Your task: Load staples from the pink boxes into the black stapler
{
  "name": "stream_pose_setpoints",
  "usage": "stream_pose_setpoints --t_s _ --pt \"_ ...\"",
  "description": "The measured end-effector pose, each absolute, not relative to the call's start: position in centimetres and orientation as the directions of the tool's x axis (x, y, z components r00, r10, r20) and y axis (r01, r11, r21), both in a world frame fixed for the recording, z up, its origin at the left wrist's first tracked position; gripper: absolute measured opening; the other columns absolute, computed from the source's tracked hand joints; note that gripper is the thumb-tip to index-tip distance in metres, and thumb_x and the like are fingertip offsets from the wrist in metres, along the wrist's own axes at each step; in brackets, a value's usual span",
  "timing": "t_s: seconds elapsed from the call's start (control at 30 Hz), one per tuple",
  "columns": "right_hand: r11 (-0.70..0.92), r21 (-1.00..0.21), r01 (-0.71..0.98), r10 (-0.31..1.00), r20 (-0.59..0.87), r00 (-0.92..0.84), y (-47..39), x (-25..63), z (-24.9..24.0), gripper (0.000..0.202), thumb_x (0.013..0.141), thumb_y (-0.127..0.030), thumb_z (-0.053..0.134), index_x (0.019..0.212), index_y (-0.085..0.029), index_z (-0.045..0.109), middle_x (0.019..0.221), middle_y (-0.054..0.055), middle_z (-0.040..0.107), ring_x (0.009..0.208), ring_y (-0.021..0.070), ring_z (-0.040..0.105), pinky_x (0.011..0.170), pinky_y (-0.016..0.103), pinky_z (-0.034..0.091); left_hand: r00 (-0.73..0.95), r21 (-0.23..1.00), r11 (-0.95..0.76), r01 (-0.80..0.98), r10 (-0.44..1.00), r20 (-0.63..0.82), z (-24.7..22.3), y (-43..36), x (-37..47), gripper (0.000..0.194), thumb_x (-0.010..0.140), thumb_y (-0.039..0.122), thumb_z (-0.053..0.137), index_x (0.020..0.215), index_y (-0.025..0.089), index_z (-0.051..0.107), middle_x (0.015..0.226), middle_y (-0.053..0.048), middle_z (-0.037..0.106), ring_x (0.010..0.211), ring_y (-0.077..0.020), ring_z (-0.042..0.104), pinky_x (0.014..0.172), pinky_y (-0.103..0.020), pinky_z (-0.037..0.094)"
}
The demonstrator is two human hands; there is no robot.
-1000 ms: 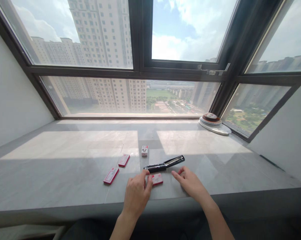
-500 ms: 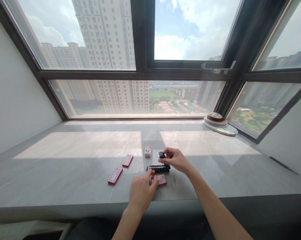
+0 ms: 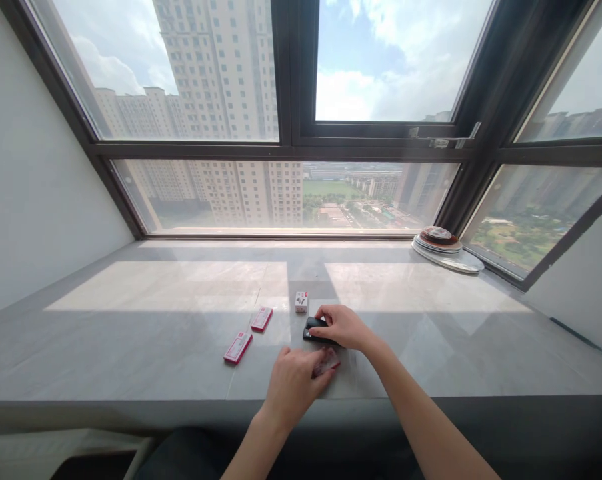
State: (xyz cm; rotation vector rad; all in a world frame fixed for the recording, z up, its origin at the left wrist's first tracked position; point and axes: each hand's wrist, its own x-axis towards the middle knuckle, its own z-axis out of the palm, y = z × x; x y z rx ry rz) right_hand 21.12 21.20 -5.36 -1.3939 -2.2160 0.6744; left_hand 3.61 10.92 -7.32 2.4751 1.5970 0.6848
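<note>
A black stapler (image 3: 313, 331) lies on the grey sill, its top lowered onto its base. The fingers of my right hand (image 3: 343, 327) are closed on it from above. Just nearer to me, my left hand (image 3: 298, 380) has its thumb and fingers around a red and white flat box (image 3: 328, 362), which they partly cover. To the left lie two more such boxes, a nearer one (image 3: 238, 348) and a farther one (image 3: 262, 319). A small white box (image 3: 301, 302) with a dark printed mark stands behind the stapler.
A stack of round plates or discs (image 3: 445, 250) sits at the back right corner of the sill (image 3: 155, 360), beside the window frame (image 3: 291, 152). The sill's front edge runs just in front of my hands.
My right hand has lowered the stapler's raised top onto its base. My left hand has left the stapler and moved onto the nearest red and white box. The view has shifted slightly.
</note>
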Motion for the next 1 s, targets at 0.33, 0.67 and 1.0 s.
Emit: stream_pose_setpoints --t_s 0.33,0.67,1.0 --pt "0.309 -0.638 0.706 0.943 0.108 -0.315 20.7 22.0 -5.7 0.034 0.075 -0.053 0.075 0.087 -0.022 0.07 0.063 -0.005 0.052 0.06 0.0114 0.047 0.056 0.024 0.022 0.014 0.192 -0.112 0.975 0.893 0.45 -8.4 12.9 -8.6 0.021 0.082 0.043 0.067 0.082 0.024 0.058 0.111 -0.009 0.064 0.106 -0.0323 0.058 0.087 -0.045 0.046" --pt "0.31 -0.647 0.697 0.942 0.106 -0.32 20.0 22.1 -5.2 0.025 0.079 -0.042 0.069 0.094 -0.023 0.071 0.062 -0.005 0.051 0.059 0.0118 0.048 0.054 0.025 0.024 0.163 0.422 -0.312 0.851 0.921 0.353 -10.6 15.2 -8.8 0.067 0.097 0.035 0.051 0.158 0.026 0.024 0.161 -0.009 0.035 0.151 -0.0279 0.026 0.119 -0.046 0.033" --pt "0.101 -0.846 0.524 0.982 0.0 -0.189 17.9 23.5 -7.8 0.059 0.091 -0.07 0.045 0.085 -0.018 0.073 0.056 -0.001 0.055 0.053 0.0141 0.05 0.052 0.024 0.032 0.276 0.297 -0.42 0.858 0.863 0.424 -11.6 20.6 0.5 0.064 0.105 0.04 0.037 0.161 0.022 0.014 0.162 -0.016 0.031 0.152 -0.0321 0.022 0.119 -0.055 0.026"
